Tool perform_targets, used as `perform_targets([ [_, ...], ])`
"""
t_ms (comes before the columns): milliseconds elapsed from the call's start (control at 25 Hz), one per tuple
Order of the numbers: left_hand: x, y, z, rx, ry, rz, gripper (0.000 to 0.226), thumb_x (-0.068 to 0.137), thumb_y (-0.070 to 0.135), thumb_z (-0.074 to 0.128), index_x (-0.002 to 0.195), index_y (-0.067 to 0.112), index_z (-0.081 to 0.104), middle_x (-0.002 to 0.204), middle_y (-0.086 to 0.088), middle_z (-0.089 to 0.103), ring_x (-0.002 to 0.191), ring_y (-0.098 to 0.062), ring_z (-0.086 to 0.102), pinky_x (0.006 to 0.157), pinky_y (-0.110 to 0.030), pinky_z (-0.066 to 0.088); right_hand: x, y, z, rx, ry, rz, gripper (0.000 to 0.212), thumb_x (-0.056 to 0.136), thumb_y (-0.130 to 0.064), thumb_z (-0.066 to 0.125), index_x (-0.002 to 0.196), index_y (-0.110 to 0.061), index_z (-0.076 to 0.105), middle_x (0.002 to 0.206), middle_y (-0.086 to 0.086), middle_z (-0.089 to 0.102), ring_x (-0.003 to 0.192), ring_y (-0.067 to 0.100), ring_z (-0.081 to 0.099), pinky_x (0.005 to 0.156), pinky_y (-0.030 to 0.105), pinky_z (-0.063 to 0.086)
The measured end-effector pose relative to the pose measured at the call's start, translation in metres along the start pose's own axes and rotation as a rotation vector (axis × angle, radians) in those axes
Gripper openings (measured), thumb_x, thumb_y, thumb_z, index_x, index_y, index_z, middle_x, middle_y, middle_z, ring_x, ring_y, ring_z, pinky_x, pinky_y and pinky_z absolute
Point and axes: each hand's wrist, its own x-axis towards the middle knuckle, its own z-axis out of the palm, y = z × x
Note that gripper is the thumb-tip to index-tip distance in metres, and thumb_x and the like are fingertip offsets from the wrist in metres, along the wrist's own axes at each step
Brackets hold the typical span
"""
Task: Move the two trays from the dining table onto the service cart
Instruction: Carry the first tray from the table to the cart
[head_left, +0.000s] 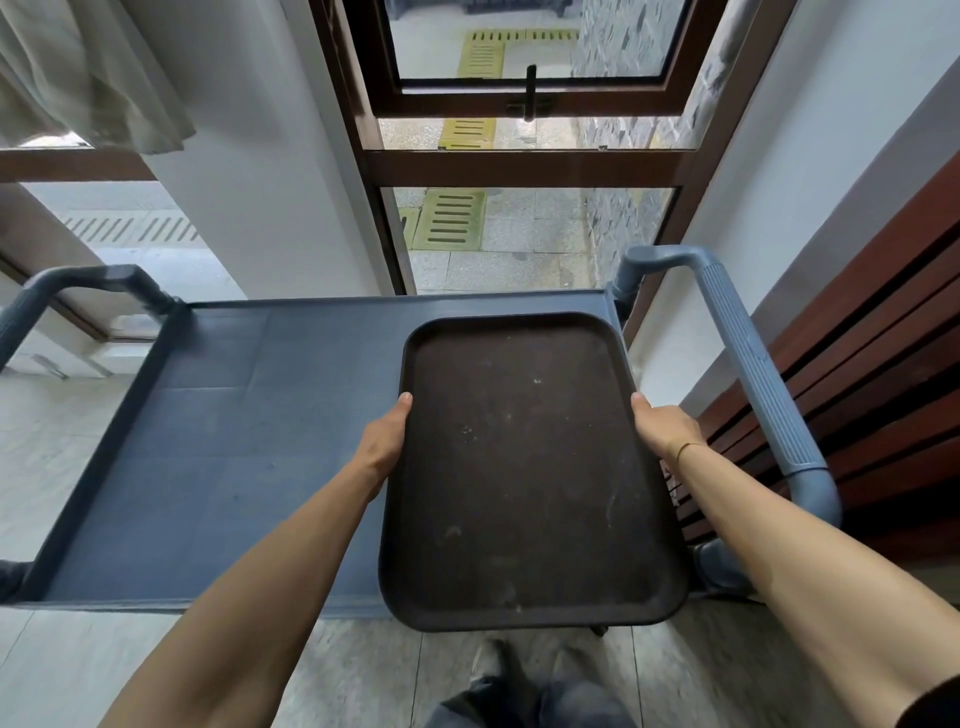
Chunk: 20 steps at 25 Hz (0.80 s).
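Observation:
A dark brown rectangular tray with a raised rim is held over the right part of the blue-grey service cart's top shelf. My left hand grips the tray's left edge, and my right hand grips its right edge. The tray's near end juts out past the cart's front edge. I cannot tell whether the tray rests on the shelf or hovers just above it. The tray carries nothing. A second tray and the dining table are out of view.
The cart has a ribbed handle on the right and another on the left. Behind it stand a brown-framed window and white walls. Wooden slats line the right side. My legs stand on the tiled floor below.

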Motion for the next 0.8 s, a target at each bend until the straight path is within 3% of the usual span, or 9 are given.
perform_targets([
  [320, -0.004, 0.003, -0.008, 0.089, 0.037, 0.036, 0.069, 0.098, 0.061, 0.030, 0.145, 0.013, 0.044, 0.152, -0.015, 0.041, 0.135, -0.036, 0.043, 0.112, -0.052, 0.035, -0.017, -0.002, 0.002, -0.025, 0.067, -0.097, 0.065, 0.100, -0.051, 0.020, 0.125, -0.007, 0.061, 0.133, 0.025, 0.054, 0.121, 0.042, 0.049, 0.103, 0.046, 0.039],
  [440, -0.004, 0.013, -0.012, 0.301, 0.121, 0.260, 0.060, 0.101, 0.052, 0.033, 0.138, 0.008, 0.052, 0.147, -0.021, 0.045, 0.132, -0.036, 0.044, 0.112, -0.051, 0.034, -0.032, -0.006, -0.001, -0.062, 0.146, -0.193, 0.056, 0.098, -0.053, 0.026, 0.131, -0.019, 0.057, 0.135, 0.022, 0.050, 0.124, 0.043, 0.044, 0.103, 0.049, 0.037],
  [560, -0.014, 0.029, -0.008, 0.543, 0.115, 0.469, 0.063, 0.099, 0.053, 0.038, 0.148, 0.013, 0.040, 0.151, -0.016, 0.039, 0.138, -0.030, 0.037, 0.114, -0.049, 0.031, -0.050, -0.010, -0.013, -0.182, 0.210, -0.322, 0.054, 0.097, -0.056, 0.029, 0.141, -0.030, 0.046, 0.142, 0.015, 0.047, 0.132, 0.038, 0.036, 0.104, 0.053, 0.033],
  [800, -0.047, 0.088, 0.038, 0.902, 0.091, 0.946, 0.071, 0.092, 0.065, 0.036, 0.150, 0.025, 0.036, 0.157, -0.005, 0.033, 0.145, -0.024, 0.028, 0.117, -0.048, 0.025, -0.087, 0.006, -0.070, -0.286, 0.438, -0.491, 0.054, 0.096, -0.057, 0.036, 0.142, -0.031, 0.045, 0.151, 0.005, 0.041, 0.143, 0.027, 0.023, 0.111, 0.053, 0.023],
])
